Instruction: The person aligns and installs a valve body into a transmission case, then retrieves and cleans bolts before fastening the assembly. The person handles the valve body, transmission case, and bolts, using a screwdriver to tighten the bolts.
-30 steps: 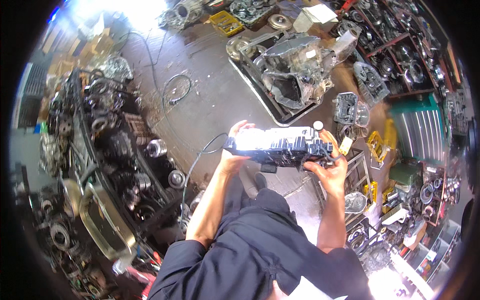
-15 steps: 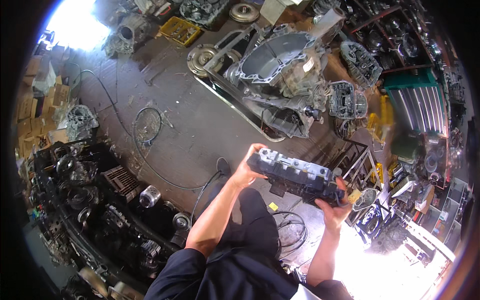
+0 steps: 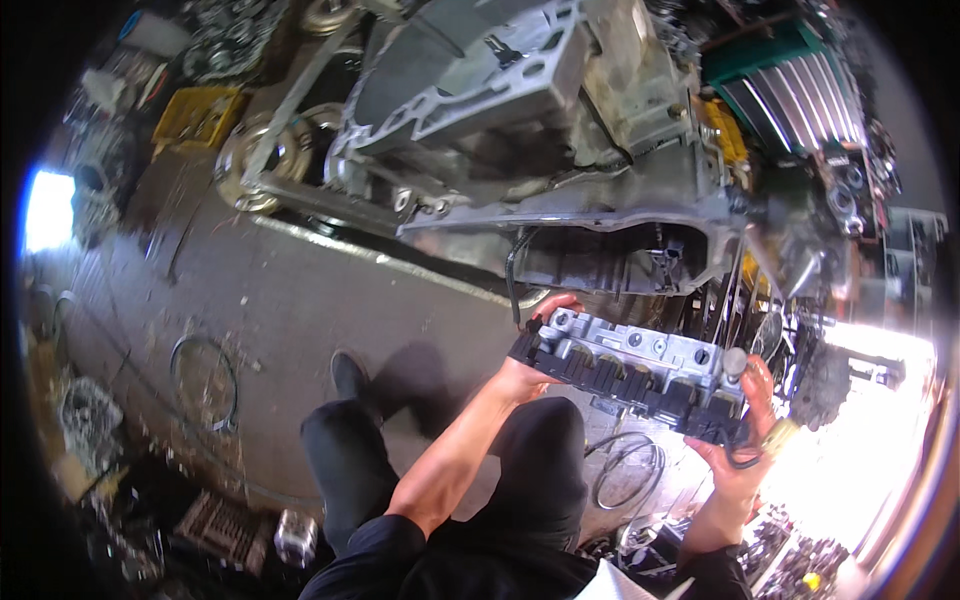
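Head view: A large gray metal casing [image 3: 560, 110] stood just beyond a long silver-and-black machine part [image 3: 630, 365], which spanned the gap between a person's left hand [image 3: 527, 380] and right hand [image 3: 738, 470], fingers and thumbs wrapped around its opposite ends, a small yellow plug [image 3: 780, 438] beside the right palm.

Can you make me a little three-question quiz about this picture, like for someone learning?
1. True or false: the left hand and right hand both hold the block.
2. What colour is the tray at the picture's upper left? a) red b) yellow c) green
3. Fill in: the big metal case is ___ from the person than the block.

Key: 1 true; 2 b; 3 farther.
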`<state>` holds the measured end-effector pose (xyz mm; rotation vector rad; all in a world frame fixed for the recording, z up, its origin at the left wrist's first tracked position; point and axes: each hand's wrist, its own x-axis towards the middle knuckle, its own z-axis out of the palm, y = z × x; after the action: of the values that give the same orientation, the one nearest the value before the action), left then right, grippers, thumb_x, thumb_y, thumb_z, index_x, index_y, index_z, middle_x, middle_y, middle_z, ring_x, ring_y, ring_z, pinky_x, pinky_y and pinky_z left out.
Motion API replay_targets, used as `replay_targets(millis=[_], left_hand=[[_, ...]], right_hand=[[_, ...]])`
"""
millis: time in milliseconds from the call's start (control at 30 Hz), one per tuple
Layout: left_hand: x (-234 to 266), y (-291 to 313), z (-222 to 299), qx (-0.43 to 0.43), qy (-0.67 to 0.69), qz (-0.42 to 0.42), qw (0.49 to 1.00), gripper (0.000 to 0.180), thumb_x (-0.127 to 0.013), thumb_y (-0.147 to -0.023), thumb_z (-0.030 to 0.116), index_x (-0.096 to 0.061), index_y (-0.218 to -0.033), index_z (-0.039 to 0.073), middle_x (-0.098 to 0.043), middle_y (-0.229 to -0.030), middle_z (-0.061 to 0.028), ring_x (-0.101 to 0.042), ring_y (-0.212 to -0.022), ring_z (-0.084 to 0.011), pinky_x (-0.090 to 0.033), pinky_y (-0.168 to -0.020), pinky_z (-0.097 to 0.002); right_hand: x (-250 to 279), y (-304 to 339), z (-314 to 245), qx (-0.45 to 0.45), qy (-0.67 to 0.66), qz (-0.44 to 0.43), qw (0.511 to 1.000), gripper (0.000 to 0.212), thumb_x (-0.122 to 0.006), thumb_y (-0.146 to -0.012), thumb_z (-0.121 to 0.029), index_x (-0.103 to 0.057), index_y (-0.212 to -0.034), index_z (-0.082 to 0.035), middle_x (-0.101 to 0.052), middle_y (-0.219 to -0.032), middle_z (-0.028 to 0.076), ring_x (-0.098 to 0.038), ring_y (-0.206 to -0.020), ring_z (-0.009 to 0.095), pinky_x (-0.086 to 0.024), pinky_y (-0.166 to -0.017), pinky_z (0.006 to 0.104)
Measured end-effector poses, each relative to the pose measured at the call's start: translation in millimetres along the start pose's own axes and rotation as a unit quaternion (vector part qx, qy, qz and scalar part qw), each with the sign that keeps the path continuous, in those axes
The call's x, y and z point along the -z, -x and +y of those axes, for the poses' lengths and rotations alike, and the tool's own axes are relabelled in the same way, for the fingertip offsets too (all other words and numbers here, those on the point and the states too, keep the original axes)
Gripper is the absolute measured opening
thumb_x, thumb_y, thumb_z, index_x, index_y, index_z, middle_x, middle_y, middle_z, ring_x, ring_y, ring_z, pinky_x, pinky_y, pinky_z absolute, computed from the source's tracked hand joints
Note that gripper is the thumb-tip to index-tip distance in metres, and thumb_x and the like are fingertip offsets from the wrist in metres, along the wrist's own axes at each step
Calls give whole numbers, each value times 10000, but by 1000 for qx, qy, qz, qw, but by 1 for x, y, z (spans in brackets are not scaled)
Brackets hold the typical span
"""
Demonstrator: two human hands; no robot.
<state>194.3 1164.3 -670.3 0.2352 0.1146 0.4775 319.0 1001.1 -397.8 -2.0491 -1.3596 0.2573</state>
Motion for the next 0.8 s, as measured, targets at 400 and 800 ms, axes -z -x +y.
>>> replay_targets(millis=[400,800], left_hand=[[59,-4,26,-91,10,-30,995,1145,-915,-548,-61,-369,-1537,128,-414,-1453,-40,-470,-1375,-220,-472,-1139,-374],[74,-5,48,-85,-431,-130,889,1103,-986,-646,28,-411,-1587,68,-528,-1499,-98,-490,-1419,-259,-405,-1186,-414]], right_hand=[[-83,27,10,-27,-47,145,988,1045,-995,-558,-107,-539,-1482,67,-532,-1532,269,-489,-1462,361,-345,-1232,467],[-71,8,-34,-127,-19,141,982,979,-948,-607,-22,-527,-1480,109,-594,-1477,255,-576,-1382,301,-426,-1180,393]])
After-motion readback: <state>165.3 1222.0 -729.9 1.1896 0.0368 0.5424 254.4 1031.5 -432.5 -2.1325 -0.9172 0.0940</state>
